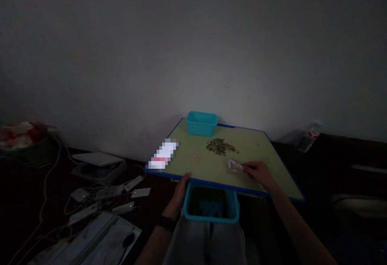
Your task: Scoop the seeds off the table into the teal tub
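Note:
My right hand [255, 171] is low over the board's front right part, its fingers pinching a small clear plastic packet [234, 166] with whitish and reddish marks. Beyond the packet lies a loose spread of dark, speckled grains [221, 146]. A smaller, pale patch of grains [196, 158] sits to its left. My left hand [181, 189] is at the front edge of the pale yellow board [254, 142], a fingertip over its blue rim and the other fingers mostly hidden. Close beside that hand, a turquoise tub [211, 219] with dark contents rests at my lap.
Another turquoise tub [201, 127] stands at the board's back left. A bright, blurred-out phone-like rectangle [163, 155] lies at the left edge. Left of the board are white chargers and cables [104, 192] and an open box [99, 164]. A bottle [308, 137] leans at right by the wall.

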{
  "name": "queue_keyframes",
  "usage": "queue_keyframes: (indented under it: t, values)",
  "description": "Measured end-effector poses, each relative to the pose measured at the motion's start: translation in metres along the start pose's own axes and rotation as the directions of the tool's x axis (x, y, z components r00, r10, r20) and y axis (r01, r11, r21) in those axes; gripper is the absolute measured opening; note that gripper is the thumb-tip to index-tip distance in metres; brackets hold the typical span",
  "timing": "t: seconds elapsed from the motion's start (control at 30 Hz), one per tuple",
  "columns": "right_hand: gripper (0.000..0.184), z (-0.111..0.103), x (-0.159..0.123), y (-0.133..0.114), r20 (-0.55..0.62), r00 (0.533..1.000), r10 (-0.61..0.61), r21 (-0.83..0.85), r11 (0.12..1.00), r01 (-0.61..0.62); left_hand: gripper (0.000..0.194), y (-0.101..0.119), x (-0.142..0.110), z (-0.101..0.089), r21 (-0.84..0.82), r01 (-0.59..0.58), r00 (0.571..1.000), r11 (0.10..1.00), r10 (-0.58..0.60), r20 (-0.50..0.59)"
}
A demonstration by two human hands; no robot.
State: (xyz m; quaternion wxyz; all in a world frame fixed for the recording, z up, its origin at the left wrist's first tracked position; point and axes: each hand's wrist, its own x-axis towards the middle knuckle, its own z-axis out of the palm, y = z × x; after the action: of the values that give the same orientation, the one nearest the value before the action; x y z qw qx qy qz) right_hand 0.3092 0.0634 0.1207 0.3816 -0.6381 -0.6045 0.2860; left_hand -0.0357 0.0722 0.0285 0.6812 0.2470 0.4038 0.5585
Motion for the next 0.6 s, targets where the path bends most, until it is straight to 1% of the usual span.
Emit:
queue_keyframes:
  t: [0.07, 0.17, 0.27, 0.33, 0.47, 0.6]
  values:
    - [0.043, 0.008, -0.006, -0.005, 0.010, 1.000, -0.011, 0.004, 1.000, 0.011, 0.033, 0.001, 0.000, -0.001, 0.004, 0.000, 1.000, 1.000, 0.000, 0.002]
    - [0.040, 0.026, -0.018, -0.011, 0.016, 0.999, -0.046, 0.001, 0.999, 0.046, 0.034, 0.002, -0.003, 0.000, 0.018, 0.001, 1.000, 1.000, -0.001, 0.014]
    - [0.038, 0.043, -0.029, -0.016, 0.014, 0.998, -0.067, 0.034, 0.997, 0.066, 0.033, 0.005, -0.006, 0.002, 0.047, -0.012, 1.000, 0.999, 0.011, 0.020]
    - [0.037, 0.050, -0.033, -0.018, 0.011, 0.997, -0.077, 0.061, 0.995, 0.076, 0.034, 0.006, -0.007, 0.003, 0.057, -0.022, 0.999, 0.998, 0.020, 0.031]
    - [0.035, 0.055, -0.036, -0.019, 0.010, 0.998, -0.068, 0.109, 0.992, 0.066, 0.033, 0.006, -0.006, 0.003, 0.066, -0.030, 0.999, 0.997, 0.030, 0.014]
    - [0.034, 0.053, -0.034, -0.018, 0.014, 0.998, -0.061, 0.101, 0.993, 0.060, 0.033, 0.004, -0.003, 0.001, 0.074, -0.034, 0.999, 0.997, 0.034, 0.002]
